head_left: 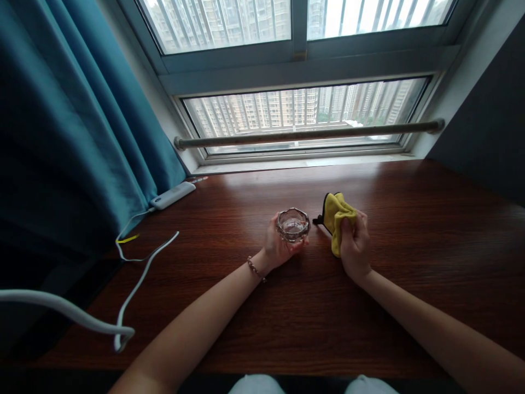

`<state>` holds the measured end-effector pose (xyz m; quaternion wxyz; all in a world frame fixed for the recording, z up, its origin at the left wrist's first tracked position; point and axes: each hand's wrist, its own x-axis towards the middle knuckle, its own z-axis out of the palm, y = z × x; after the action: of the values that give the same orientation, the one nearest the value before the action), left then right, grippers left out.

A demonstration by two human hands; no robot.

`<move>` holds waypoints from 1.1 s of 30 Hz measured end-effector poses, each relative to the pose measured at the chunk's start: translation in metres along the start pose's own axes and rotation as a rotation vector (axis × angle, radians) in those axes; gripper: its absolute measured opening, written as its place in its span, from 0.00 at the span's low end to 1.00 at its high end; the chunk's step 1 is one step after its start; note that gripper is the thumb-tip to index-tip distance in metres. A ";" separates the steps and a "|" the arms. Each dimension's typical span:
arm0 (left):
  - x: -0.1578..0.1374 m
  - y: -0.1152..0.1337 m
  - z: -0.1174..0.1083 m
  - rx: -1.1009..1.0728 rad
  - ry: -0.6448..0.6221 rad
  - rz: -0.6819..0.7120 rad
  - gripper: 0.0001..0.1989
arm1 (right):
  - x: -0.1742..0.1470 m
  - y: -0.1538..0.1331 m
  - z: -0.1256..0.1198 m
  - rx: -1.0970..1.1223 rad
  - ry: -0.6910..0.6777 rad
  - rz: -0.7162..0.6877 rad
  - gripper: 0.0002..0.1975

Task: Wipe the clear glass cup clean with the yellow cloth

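**Glass dish in one hand, cloth in the other – wipe not yet begun**

Left hand (pixel 279 246) cups a small clear glass dish (pixel 292 224) from the side & below, fingers wrapped round its wall, dish upright and held at or just above the desk (pixel 410 262) – can't tell if the base touches the wood. Looks empty; inside hard to read w/ the glare.

Right hand (pixel 355 246) is closed in a fist on a yellow cloth (pixel 338 216), bunched, w/ a dark edge poking out toward the dish. Cloth & dish sit near each other but apart – no contact yet.

Judging by that, the step in hand is the set-up for wiping: both things gripped, nothing rubbed so far. Next move prob. calls for bringing cloth to the rim or into the bowl while the left hand steadies or turns it; the faceted glass wants a firm grip so it doesn't slip.

Off to the left: a white power strip (pixel 172 195) by the teal curtain (pixel 74 120), its white cable (pixel 139 279) trailing over the desk edge, well apart from both hands
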<state>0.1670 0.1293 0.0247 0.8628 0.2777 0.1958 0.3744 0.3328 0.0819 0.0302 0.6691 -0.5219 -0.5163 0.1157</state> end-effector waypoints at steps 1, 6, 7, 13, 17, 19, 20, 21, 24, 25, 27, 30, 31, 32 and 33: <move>0.000 0.000 0.000 0.027 -0.039 -0.059 0.31 | 0.000 0.002 0.000 -0.057 -0.059 -0.064 0.14; 0.003 -0.003 0.000 0.097 -0.168 -0.175 0.29 | -0.002 0.007 0.000 -0.192 -0.428 -0.259 0.18; 0.004 -0.003 -0.001 0.084 -0.160 -0.168 0.29 | -0.003 0.007 -0.001 -0.218 -0.447 -0.291 0.18; 0.007 -0.005 -0.006 0.060 -0.061 -0.152 0.25 | -0.003 -0.002 -0.002 -0.355 -0.599 -0.427 0.20; 0.005 -0.009 -0.002 0.102 -0.052 -0.140 0.24 | -0.001 -0.009 -0.003 -0.376 -0.721 -0.419 0.18; 0.004 -0.010 0.000 0.160 -0.048 -0.142 0.23 | 0.001 -0.010 -0.003 -0.330 -0.766 -0.383 0.21; 0.003 -0.011 0.000 0.195 -0.046 -0.142 0.24 | 0.002 -0.010 -0.003 -0.284 -0.785 -0.360 0.24; 0.003 -0.012 0.000 0.230 -0.041 -0.139 0.25 | 0.004 -0.009 -0.003 -0.222 -0.804 -0.336 0.25; 0.002 -0.014 -0.001 0.303 -0.015 -0.123 0.28 | 0.006 -0.007 -0.003 -0.025 -0.855 -0.278 0.28; 0.002 -0.014 -0.001 0.304 -0.005 -0.114 0.28 | 0.007 -0.006 -0.003 0.017 -0.865 -0.276 0.28; 0.003 -0.013 0.000 0.272 -0.003 -0.113 0.27 | 0.007 -0.006 -0.003 0.026 -0.881 -0.307 0.25; 0.003 -0.011 0.002 0.215 -0.027 -0.127 0.25 | 0.006 -0.008 -0.002 -0.128 -0.908 -0.412 0.18; 0.003 -0.011 0.003 0.210 -0.026 -0.132 0.25 | 0.005 -0.009 -0.002 -0.202 -0.909 -0.444 0.17; 0.004 -0.011 0.003 0.212 -0.016 -0.131 0.25 | 0.004 -0.010 -0.002 -0.271 -0.901 -0.471 0.17; 0.004 -0.012 0.003 0.217 0.002 -0.125 0.25 | 0.003 -0.011 -0.002 -0.334 -0.882 -0.492 0.18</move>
<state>0.1775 0.1246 0.0191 0.8491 0.3564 0.2528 0.2968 0.3311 0.0781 0.0414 0.3035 -0.3865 -0.8672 0.0802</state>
